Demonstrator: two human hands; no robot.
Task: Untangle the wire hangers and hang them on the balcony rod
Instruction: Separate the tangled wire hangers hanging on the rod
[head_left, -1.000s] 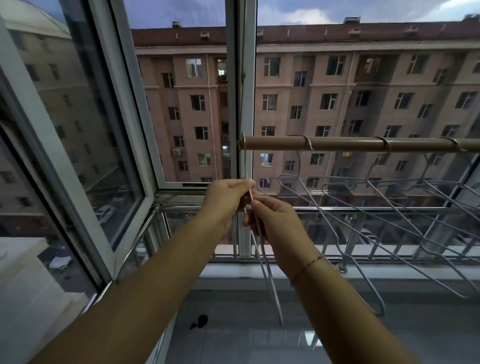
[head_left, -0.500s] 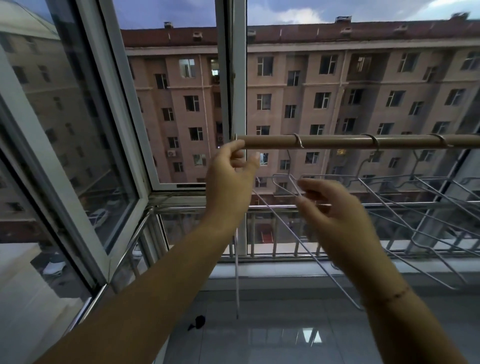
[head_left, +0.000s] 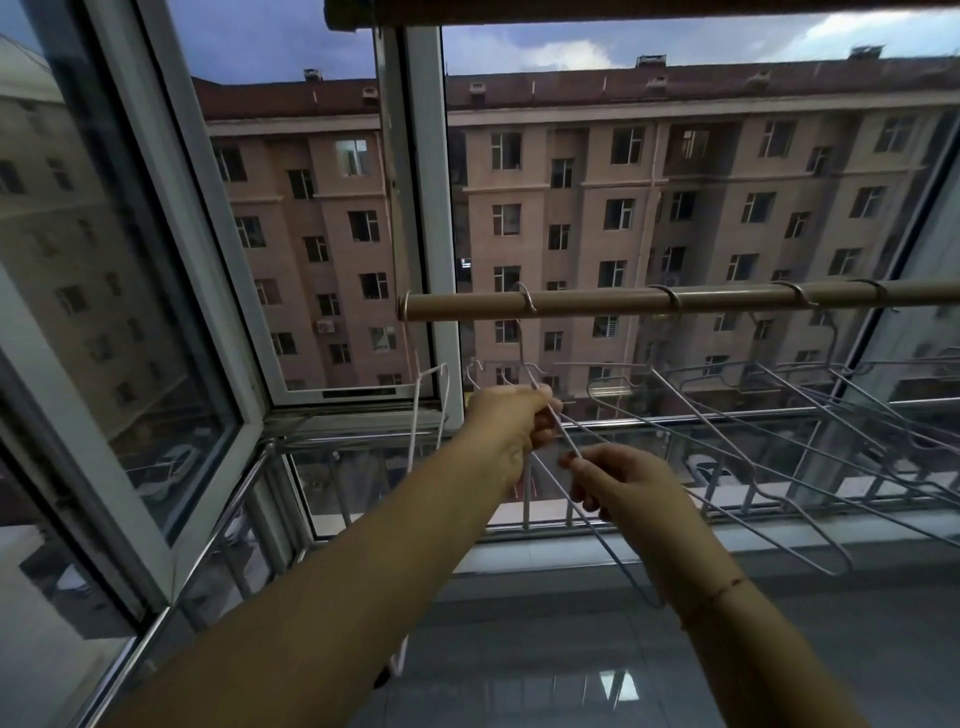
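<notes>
**Hangers at the balcony rod: both hands on one wire**

Far left: open window sash, swung inward, glass reflecting the block opposite. Just right of its lower corner, a white wire hanger hangs loose near the window post, edge-on to the camera (what holds it up I cannot tell).

Centre: the left hand is closed in a fist round the shoulder wire of a grey hanger, whose hook sits over the balcony rod near the rod's left end. The same wire runs down and to the right to the right hand, which pinches it between thumb and fingertips, the other fingers curled loosely. A thin red thread circles the right wrist. The hands are near each other, not touching.

Right: three more hooks sit on the rod, spaced apart, and their hangers fan out, overlapping one another. Behind them, the metal railing. Near, a glossy grey floor.
</notes>
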